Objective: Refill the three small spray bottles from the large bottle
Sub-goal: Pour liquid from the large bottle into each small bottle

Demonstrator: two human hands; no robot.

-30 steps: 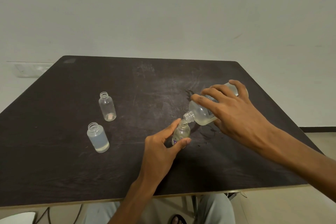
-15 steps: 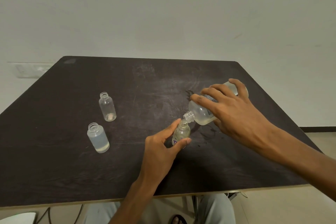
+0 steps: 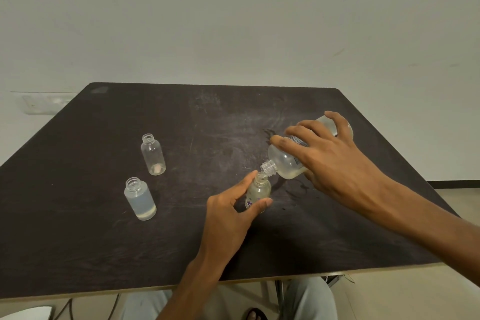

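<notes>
The pour into one small spray bottle (image 3: 257, 191) is in hand: the right hand (image 3: 330, 161) is wrapped round the tilted large bottle (image 3: 287, 163), its neck at the small one's mouth, while the left hand (image 3: 228, 213) pinches that small bottle upright toward the worktop's (image 3: 78, 241) near right. Next, I judge, comes levelling the large bottle and shifting to the two uncapped bottles (image 3: 145, 176) standing well apart toward the left edge, with open worktop between.

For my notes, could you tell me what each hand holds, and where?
Right hand: large bottle, around its body. Left hand: small bottle, by its sides.
</notes>
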